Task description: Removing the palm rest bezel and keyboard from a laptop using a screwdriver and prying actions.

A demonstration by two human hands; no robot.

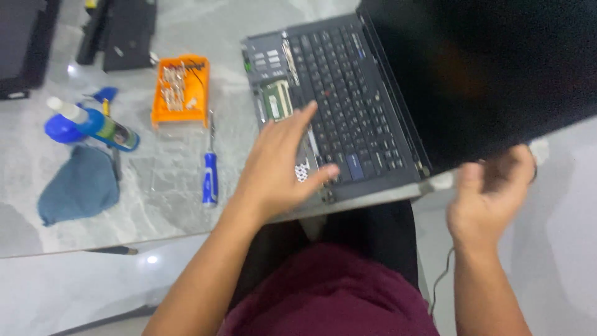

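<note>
While my left hand (280, 168) lies flat and unclenched on the stripped palm rest, my right hand (491, 186) curls round the lid's lower edge of the black laptop (354, 106) overhanging the grey table (174, 180): probably heavy, stiff, with fragile exposed boards; best gripped by base and hinge edge.

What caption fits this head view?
Left hand rests on an opened black laptop; right hand grips its lid.
</note>
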